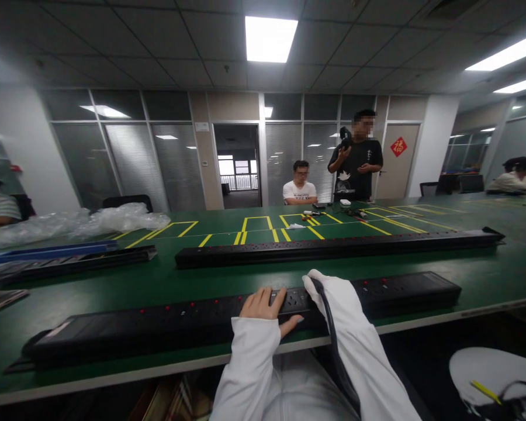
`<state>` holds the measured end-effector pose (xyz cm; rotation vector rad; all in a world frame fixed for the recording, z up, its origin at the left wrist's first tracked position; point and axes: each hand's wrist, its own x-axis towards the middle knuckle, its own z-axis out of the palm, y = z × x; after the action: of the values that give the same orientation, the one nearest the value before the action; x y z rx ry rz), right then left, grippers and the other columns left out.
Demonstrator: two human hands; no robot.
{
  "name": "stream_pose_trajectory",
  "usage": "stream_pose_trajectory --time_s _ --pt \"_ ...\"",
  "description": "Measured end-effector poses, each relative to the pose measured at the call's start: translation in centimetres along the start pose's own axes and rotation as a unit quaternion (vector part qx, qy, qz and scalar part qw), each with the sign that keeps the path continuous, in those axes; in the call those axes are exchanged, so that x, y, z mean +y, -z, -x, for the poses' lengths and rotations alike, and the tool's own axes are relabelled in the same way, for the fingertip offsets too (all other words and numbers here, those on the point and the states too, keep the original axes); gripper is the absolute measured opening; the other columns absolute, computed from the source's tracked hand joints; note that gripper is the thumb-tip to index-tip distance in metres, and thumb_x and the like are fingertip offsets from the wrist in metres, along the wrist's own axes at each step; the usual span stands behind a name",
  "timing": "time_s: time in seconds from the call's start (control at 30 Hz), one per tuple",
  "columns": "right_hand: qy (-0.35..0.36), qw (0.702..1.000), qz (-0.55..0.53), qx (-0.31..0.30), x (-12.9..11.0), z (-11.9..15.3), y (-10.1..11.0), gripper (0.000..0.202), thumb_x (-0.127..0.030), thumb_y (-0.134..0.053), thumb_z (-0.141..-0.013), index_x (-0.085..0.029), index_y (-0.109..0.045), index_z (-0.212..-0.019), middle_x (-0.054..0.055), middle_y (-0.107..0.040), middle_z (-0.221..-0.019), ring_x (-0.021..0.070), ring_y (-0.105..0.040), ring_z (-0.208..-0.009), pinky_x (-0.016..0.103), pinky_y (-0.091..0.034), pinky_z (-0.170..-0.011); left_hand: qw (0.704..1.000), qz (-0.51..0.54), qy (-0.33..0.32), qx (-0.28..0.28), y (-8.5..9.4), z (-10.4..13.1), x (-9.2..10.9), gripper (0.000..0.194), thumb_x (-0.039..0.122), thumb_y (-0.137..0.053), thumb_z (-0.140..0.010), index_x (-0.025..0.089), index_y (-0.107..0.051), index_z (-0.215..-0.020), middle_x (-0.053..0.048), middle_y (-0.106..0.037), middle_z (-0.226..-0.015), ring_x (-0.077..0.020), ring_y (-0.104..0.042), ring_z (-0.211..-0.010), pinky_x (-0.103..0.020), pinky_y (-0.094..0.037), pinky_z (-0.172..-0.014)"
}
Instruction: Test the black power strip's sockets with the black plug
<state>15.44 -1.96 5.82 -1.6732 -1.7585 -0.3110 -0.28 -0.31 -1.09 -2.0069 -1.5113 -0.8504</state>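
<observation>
A long black power strip [127, 327] with red lights and rows of sockets lies along the near edge of the table. My left hand [263, 307] rests on its middle, bare fingers spread over the top and thumb stretched toward the near side. Just to the right, my right hand [328, 292], in a white glove, is closed around a black cable [332, 327] over the sockets. The cable runs down along my right forearm. Whatever end of it sits under the gloved fingers is hidden. A second long black power strip [333, 247] lies farther back, roughly parallel.
The green table [166, 283] carries yellow tape outlines. Clear plastic wrap [92, 222] and more long strips [83, 264] lie at left. Small items [313, 216] sit at the far side, near a seated person [298, 193] and a standing person [357, 161]. A white stool [495, 368] is at lower right.
</observation>
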Motion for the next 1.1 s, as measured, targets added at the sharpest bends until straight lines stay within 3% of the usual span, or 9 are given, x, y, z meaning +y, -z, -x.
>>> stream_pose_trajectory --time_s 0.2,0.63,0.73,0.9,1.1 --pt "0.009 0.999 0.02 -0.024 -0.1 1.6 0.4 0.03 -0.039 -0.045 -0.086 -0.017 -0.055 -0.104 0.004 -0.057 -0.101 0.0107 -0.055 -0.086 0.03 -0.047 -0.076 1.0 0.009 0.0 0.003 0.5 -0.1 0.2 0.057 0.065 -0.048 -0.069 0.031 -0.055 -0.115 -0.008 -0.063 -0.103 -0.0273 -0.055 -0.097 -0.04 -0.039 -0.084" --pt "0.001 0.999 0.038 -0.014 -0.4 1.6 -0.1 0.031 -0.04 -0.045 -0.085 -0.017 -0.054 -0.104 0.004 -0.056 -0.101 0.0109 -0.054 -0.085 0.03 -0.046 -0.076 1.0 0.004 -0.012 0.008 0.0 -0.2 -0.3 0.056 0.064 -0.048 -0.069 0.031 -0.056 -0.113 -0.008 -0.062 -0.106 -0.0253 -0.056 -0.097 -0.037 -0.04 -0.081" --pt "-0.004 0.999 0.038 -0.012 -0.7 1.7 -0.8 0.034 -0.043 -0.043 -0.086 -0.016 -0.055 -0.102 0.003 -0.058 -0.094 0.0104 -0.054 -0.08 0.03 -0.044 -0.074 1.0 -0.001 -0.017 0.008 0.0 -0.1 -1.1 0.053 0.063 -0.048 -0.071 0.032 -0.056 -0.113 -0.007 -0.063 -0.106 -0.0243 -0.056 -0.097 -0.036 -0.04 -0.082" --pt "-0.012 1.0 0.028 0.003 -1.9 1.2 -2.2 0.031 -0.042 -0.034 -0.087 -0.028 -0.061 -0.095 -0.001 -0.063 -0.079 0.0125 -0.055 -0.075 0.025 -0.034 -0.072 0.999 -0.017 -0.025 0.012 0.0 0.2 -3.3 0.051 0.061 -0.047 -0.072 0.033 -0.055 -0.114 -0.007 -0.063 -0.108 -0.0246 -0.056 -0.099 -0.037 -0.04 -0.082" --pt "0.071 0.997 0.034 0.0 -3.3 0.5 -2.4 0.032 -0.039 -0.031 -0.087 -0.025 -0.06 -0.088 0.001 -0.06 -0.068 0.0111 -0.05 -0.061 0.024 -0.027 -0.062 0.999 -0.017 -0.022 -0.029 0.8 0.2 -5.8 0.047 0.057 -0.045 -0.075 0.032 -0.055 -0.114 -0.004 -0.062 -0.11 -0.0216 -0.055 -0.1 -0.034 -0.04 -0.084"
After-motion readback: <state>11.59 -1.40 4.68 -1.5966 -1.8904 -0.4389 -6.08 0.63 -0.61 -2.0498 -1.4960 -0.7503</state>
